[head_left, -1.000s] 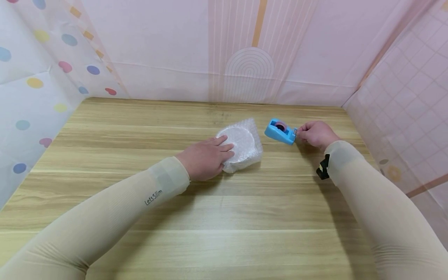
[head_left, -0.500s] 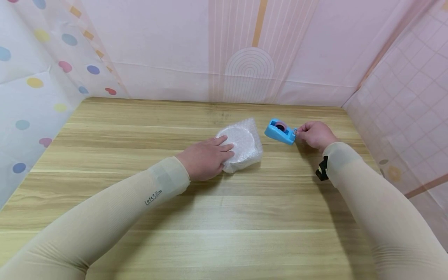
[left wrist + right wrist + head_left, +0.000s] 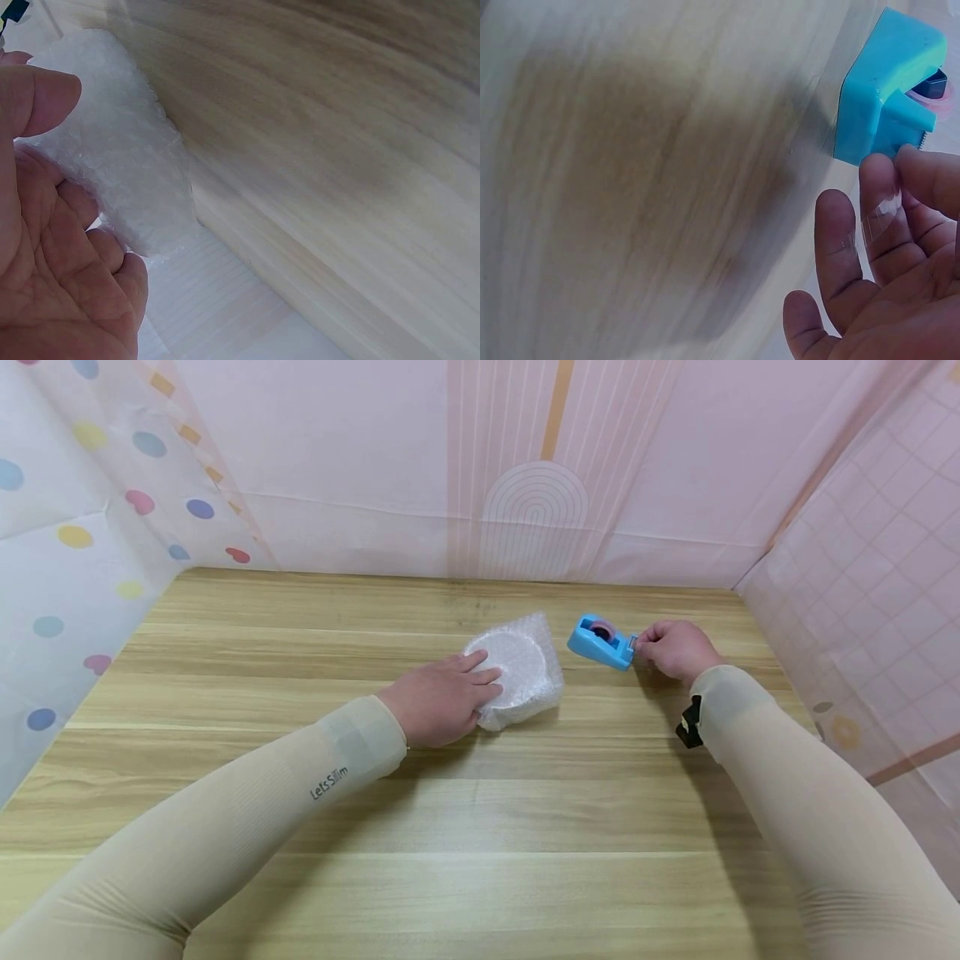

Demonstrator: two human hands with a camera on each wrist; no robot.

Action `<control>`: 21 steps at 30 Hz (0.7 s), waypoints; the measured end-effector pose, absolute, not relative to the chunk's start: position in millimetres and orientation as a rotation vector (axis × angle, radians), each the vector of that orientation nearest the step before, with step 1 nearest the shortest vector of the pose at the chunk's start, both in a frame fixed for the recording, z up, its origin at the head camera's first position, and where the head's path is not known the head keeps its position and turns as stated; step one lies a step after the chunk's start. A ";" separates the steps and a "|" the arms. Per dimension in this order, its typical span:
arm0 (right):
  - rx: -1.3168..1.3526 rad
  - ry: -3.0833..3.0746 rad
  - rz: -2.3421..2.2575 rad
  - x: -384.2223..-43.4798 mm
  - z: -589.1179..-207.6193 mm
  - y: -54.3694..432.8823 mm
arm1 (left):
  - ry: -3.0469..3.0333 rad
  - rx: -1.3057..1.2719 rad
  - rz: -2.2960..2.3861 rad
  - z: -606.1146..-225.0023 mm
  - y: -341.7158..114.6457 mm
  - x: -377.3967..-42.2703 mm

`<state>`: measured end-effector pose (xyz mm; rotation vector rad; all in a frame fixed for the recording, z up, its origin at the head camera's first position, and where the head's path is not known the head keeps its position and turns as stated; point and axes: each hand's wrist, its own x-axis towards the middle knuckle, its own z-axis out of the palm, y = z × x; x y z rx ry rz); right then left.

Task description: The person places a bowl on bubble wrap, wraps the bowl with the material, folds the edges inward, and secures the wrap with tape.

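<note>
A bubble-wrapped package point(image 3: 517, 672) with a round outline lies flat near the middle of the table. Spread over its near left part, my left hand point(image 3: 442, 697) rests with fingers extended on top. The package's side point(image 3: 135, 150) fills the space past my left thumb in the left wrist view. To the right stands a light blue tape dispenser point(image 3: 600, 643) with a pinkish roll core. My right hand point(image 3: 678, 647), at the dispenser's cutter end, pinches clear tape point(image 3: 881, 219) between thumb and forefinger, close to the toothed blade; its other fingers are loosely bent.
The wood-grain table point(image 3: 480, 827) has a patterned pink curtain point(image 3: 360, 468) along its back edge. Dotted fabric point(image 3: 75, 568) hangs on the left and grid-patterned fabric point(image 3: 885, 568) on the right.
Hardly anything differs. My right wrist has shifted very slightly, while the fingers stay at the cutter. The left hand, package and dispenser have kept their places.
</note>
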<state>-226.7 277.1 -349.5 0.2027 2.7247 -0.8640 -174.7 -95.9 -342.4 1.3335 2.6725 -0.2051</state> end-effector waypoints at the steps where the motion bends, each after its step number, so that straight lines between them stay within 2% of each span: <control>1: 0.205 2.725 -0.863 -226.4 -349.1 276.6 | 2.672 1.328 -0.204 -342.2 -95.9 -174.4; 21: 0.198 2.741 -0.782 -224.6 -342.8 272.5 | 2.670 1.338 -0.193 -341.5 -96.3 -174.4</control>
